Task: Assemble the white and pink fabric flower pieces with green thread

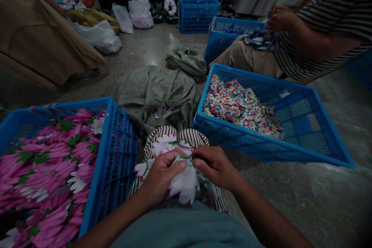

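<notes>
Over my lap, my left hand (168, 168) pinches a white fabric flower (186, 180) with scalloped petals and a bit of green at its top. My right hand (213, 164) is closed at the flower's upper right edge, thumb and fingertips pressed together by the green part. Whatever lies between those right fingertips is too small to make out. More white and pink petal pieces (165, 145) rest on my striped trousers (148, 139), under and around my hands.
To my left stands a blue crate (112, 124) of pink fabric flowers (58, 162). On the right, another blue crate (328, 112) holds colourful patterned cloth pieces (241, 104). A grey-green sack (157, 89) lies ahead. Beyond the right crate sits a person in a striped top (325, 27), handling dark cloth.
</notes>
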The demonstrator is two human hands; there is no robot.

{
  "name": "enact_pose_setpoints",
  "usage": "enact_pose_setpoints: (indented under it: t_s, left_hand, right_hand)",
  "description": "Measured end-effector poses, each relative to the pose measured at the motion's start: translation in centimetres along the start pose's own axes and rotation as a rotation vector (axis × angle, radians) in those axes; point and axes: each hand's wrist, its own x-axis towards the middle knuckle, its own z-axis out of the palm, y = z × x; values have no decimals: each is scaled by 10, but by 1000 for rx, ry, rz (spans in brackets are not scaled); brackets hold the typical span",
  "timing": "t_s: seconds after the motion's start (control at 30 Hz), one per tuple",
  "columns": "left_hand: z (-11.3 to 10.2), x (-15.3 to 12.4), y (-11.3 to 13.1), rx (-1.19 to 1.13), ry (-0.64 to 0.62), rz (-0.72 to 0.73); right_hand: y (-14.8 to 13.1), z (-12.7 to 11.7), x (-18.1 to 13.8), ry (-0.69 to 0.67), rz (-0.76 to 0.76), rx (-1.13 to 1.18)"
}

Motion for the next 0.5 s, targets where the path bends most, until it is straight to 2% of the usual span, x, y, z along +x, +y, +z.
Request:
enact_pose_setpoints:
  t_s: [0.2,0.5]
  left_hand:
    - [1,0,-2,-9,31,9]
    - [2,0,2,50,-9,-35]
  right_hand:
    - [-1,0,-3,8,-6,30]
    - [1,5,0,32,-15,114]
